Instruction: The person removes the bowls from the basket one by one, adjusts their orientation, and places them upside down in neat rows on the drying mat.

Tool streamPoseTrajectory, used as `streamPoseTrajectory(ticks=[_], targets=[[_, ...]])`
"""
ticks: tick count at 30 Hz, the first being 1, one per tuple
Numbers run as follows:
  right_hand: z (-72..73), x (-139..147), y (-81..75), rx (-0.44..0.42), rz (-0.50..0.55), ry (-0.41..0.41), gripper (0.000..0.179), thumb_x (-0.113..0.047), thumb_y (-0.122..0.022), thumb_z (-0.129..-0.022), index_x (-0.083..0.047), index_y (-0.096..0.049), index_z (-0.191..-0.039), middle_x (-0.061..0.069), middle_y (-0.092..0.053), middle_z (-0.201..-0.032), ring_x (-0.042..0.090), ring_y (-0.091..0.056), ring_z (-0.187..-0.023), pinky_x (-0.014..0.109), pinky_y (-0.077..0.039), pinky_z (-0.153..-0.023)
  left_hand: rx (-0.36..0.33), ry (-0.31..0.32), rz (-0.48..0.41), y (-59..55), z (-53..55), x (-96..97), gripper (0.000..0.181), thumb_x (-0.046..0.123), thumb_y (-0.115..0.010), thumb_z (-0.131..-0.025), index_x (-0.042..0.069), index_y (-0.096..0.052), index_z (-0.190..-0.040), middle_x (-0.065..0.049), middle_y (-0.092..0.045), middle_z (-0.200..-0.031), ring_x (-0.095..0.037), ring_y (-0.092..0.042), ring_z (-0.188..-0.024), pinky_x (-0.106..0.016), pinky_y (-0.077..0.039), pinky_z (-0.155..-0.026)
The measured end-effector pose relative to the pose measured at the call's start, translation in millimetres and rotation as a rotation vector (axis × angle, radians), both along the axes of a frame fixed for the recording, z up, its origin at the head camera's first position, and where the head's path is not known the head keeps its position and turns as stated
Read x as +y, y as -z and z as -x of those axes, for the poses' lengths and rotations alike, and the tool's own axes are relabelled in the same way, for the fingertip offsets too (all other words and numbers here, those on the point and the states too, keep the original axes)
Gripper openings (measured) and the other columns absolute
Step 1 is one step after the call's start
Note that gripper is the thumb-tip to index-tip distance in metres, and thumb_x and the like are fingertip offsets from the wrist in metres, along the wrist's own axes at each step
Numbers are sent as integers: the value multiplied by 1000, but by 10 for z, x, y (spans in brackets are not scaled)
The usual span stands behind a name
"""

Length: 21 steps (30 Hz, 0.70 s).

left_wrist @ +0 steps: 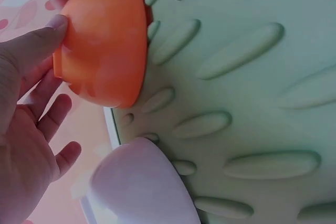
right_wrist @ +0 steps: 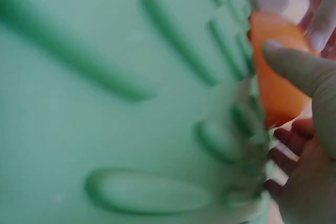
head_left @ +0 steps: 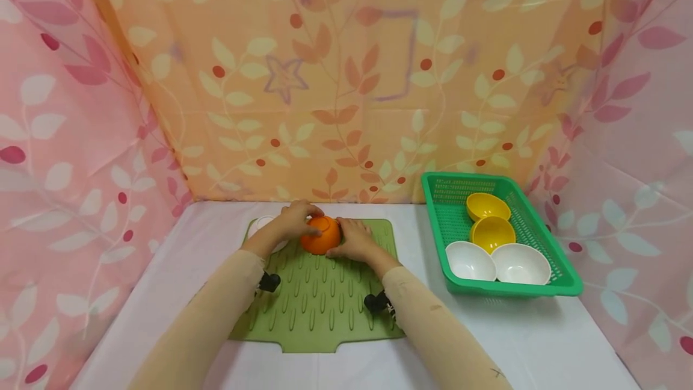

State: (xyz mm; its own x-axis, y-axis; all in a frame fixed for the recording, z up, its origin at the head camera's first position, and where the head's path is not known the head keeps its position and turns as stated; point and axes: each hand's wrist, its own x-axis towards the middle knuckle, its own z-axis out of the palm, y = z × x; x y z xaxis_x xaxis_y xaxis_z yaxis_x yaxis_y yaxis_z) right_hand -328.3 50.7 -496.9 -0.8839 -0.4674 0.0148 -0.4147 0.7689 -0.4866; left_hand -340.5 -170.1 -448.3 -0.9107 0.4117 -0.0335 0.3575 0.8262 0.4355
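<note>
An orange bowl stands upside down on a green ribbed mat, near its far edge. My left hand holds it from the left and above, the thumb on the wall near the foot. From the right my right hand is curled round the same bowl, its thumb on the near wall and its other fingers close to the rim. Next to it on the left, a white bowl also lies upside down on the mat, partly hidden by the left hand in the head view.
On the right stands a green basket with two yellow bowls and two white bowls in it. A white cloth covers the table. Patterned curtains close off the back and both sides.
</note>
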Motion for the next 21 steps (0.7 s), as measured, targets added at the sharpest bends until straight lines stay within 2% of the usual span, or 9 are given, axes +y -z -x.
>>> streamPoseTrajectory(ticks=[4, 10, 15, 21], targets=[[-110, 3, -254, 15, 6, -3, 97, -42, -85, -83, -4, -37, -157, 17, -45, -156, 40, -41, -142, 61, -32, -113, -7, -4, -13, 24, -2, 13, 50, 35, -80, -90, 15, -67, -134, -10, -55, -132, -35, -47, -129, -61, -30, -104], [-382, 150, -810, 95, -19, -63, 93, -43, -83, -85, -9, -37, -158, 15, -42, -159, 41, -36, -146, 64, -29, -113, -9, -22, -19, 52, -17, 3, 50, 35, -80, -90, 16, -66, -134, -8, -55, -130, -31, -47, -126, -57, -31, -104], [-538, 513, -1253, 170, -72, -142, 88, -41, -82, -87, -14, -38, -159, 12, -41, -161, 37, -32, -151, 64, -22, -119, -2, -22, -30, 57, -26, 1, 50, 34, -81, -89, 16, -67, -133, -7, -55, -127, -30, -48, -123, -52, -31, -100], [-700, 1091, -1767, 253, -133, -226, 74, -32, -83, -87, -14, -51, -151, 7, -52, -153, 33, -40, -146, 59, -26, -118, -7, -24, -43, 59, -50, 2, 49, 33, -81, -89, 16, -67, -133, -7, -54, -128, -30, -45, -125, -51, -32, -102]])
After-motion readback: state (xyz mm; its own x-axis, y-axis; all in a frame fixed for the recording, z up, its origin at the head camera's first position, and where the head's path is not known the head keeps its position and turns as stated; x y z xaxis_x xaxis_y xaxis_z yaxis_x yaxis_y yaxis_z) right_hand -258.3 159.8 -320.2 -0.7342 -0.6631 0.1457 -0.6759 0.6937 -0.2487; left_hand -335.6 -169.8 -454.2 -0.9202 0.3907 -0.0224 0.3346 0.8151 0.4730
